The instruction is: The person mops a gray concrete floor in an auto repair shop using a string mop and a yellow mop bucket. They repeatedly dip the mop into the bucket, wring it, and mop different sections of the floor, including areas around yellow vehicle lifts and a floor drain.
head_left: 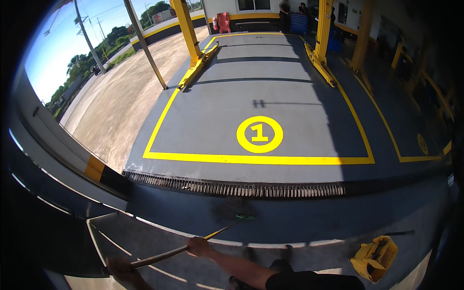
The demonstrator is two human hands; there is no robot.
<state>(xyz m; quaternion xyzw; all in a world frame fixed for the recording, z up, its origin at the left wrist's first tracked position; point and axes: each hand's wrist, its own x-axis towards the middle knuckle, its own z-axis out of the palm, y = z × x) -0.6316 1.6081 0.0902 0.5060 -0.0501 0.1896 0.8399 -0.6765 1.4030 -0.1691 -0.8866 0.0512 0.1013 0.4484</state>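
Observation:
A long-handled mop (159,257) slants across the lower part of the view. My left hand (123,270), in shadow at lower left, is closed around the handle near its upper end. Farther down the shaft, my right hand (198,246) is wrapped around it, with the arm reaching in from the lower right. Beyond my right hand the shaft turns yellow and meets a green clamp (245,217). Dark, spread mop strands (231,209) seem to lie on the grey floor there, though shade blurs their outline.
A yellow mop bucket (374,258) stands at lower right. Just beyond the mop runs a floor drain grate (232,188). Farther off, yellow lift posts (188,34) with low arms flank a yellow-outlined bay (261,158). People (284,14) stand by a blue tool cabinet (299,23).

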